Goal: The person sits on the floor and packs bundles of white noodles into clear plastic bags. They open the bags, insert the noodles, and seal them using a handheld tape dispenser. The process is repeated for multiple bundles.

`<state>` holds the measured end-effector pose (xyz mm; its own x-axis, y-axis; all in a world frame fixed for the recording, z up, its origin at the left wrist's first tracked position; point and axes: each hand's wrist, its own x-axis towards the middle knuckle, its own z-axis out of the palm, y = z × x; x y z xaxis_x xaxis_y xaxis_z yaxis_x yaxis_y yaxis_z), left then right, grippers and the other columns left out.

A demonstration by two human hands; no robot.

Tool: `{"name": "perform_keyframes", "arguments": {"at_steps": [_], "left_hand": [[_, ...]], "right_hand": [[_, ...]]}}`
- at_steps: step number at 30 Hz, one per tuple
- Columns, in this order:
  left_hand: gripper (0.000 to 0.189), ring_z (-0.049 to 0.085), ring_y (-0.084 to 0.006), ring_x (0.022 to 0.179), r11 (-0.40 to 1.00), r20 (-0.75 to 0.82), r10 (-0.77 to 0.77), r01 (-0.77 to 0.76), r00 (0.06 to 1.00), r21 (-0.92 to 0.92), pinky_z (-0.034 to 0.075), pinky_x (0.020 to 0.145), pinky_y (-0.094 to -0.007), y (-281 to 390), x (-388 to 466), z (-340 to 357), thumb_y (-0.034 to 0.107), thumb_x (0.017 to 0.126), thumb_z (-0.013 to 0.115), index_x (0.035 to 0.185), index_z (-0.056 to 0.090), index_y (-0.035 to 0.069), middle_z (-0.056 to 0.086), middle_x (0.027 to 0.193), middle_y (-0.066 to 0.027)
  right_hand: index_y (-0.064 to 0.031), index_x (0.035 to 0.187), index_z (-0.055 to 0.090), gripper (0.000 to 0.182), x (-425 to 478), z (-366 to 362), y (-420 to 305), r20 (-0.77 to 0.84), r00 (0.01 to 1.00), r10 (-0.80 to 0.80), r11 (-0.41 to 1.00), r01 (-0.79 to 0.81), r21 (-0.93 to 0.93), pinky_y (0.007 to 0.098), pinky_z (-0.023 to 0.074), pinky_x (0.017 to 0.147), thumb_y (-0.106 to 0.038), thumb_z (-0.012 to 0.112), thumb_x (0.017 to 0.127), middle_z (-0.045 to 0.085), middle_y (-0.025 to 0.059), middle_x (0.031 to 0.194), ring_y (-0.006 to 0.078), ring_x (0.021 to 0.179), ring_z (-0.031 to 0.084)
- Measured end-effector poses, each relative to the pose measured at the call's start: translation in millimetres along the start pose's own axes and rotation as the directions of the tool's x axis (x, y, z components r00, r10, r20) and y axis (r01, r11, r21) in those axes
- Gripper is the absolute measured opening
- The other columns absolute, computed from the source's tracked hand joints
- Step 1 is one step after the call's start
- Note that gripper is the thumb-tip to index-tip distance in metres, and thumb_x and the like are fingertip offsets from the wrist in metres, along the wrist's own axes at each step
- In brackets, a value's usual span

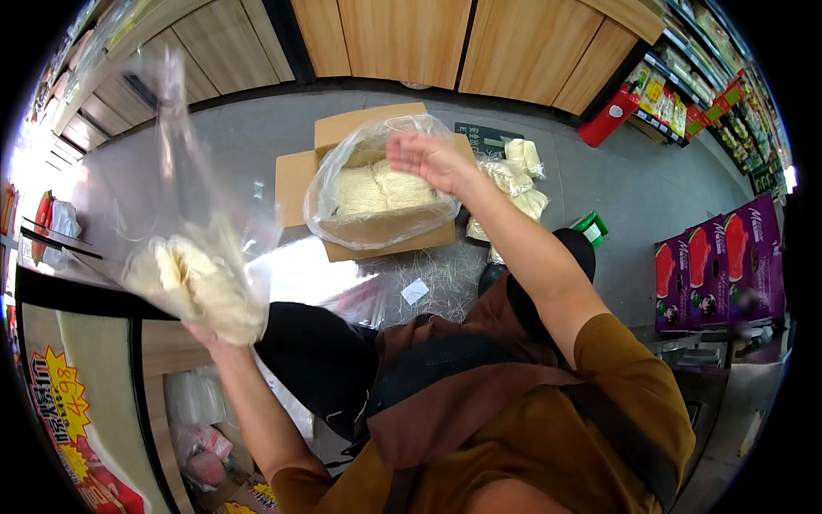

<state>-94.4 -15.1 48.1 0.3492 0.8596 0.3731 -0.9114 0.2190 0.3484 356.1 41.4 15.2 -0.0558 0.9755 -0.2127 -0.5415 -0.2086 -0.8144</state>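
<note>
My left hand (209, 337) supports a clear plastic bag (247, 270) from below, at the left. Pale dried noodles (192, 289) fill the bag's bottom, and its loose upper part stands up, blurred. Over the far right side of an open cardboard box (294, 189) is my right hand (420, 160), slightly blurred, fingers extended and nothing visible in them. A clear plastic liner (359, 234) lines the box and folds over its rim. Inside lie blocks of fine dried noodles (363, 191), just below my right hand.
Several bagged noodle packs (510, 177) are piled right of the box. Noodle scraps (443, 276), a white paper piece (415, 291) and flat plastic bags (359, 302) lie on the floor. A green roll (591, 229), purple cartons (716, 266) and a red cylinder (609, 115) are farther right.
</note>
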Motion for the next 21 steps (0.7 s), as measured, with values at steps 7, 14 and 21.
{"name": "perform_keyframes", "arguments": {"at_steps": [7,14,21], "left_hand": [[0.044,0.051,-0.0299,0.123,0.976,-0.476,0.029,0.079,0.879,0.204,0.043,0.104,-0.0467,-85,77,3,0.033,0.098,0.047,0.135,0.049,0.009,0.052,0.136,-0.0118],[0.04,0.054,-0.0285,0.121,0.967,-0.595,0.02,0.137,0.804,0.217,0.045,0.102,-0.0471,-67,90,-24,0.032,0.095,0.051,0.129,0.053,0.011,0.056,0.131,-0.0107],[0.045,0.053,-0.0306,0.121,0.97,-0.581,0.021,0.125,0.813,0.21,0.042,0.104,-0.0512,-61,98,-40,0.034,0.097,0.049,0.133,0.051,0.007,0.056,0.132,-0.0121]], "right_hand": [[-0.001,0.134,0.045,0.056,71,-98,119,-0.541,0.802,0.254,0.89,-0.413,-0.195,0.0447,0.0464,0.097,-0.017,0.067,0.086,0.048,0.0185,0.135,0.0381,0.115,0.053],[0.005,0.142,0.029,0.083,114,-157,167,-0.559,0.828,0.047,0.499,-0.504,-0.705,0.0396,0.0474,0.093,-0.009,0.071,0.072,0.048,0.025,0.133,0.0345,0.116,0.054],[0.0141,0.141,0.017,0.109,130,-184,203,-0.599,0.8,0.025,-0.119,-0.592,-0.797,0.0366,0.0549,0.078,-0.014,0.081,0.058,0.062,0.0264,0.111,0.0324,0.103,0.064]]}}
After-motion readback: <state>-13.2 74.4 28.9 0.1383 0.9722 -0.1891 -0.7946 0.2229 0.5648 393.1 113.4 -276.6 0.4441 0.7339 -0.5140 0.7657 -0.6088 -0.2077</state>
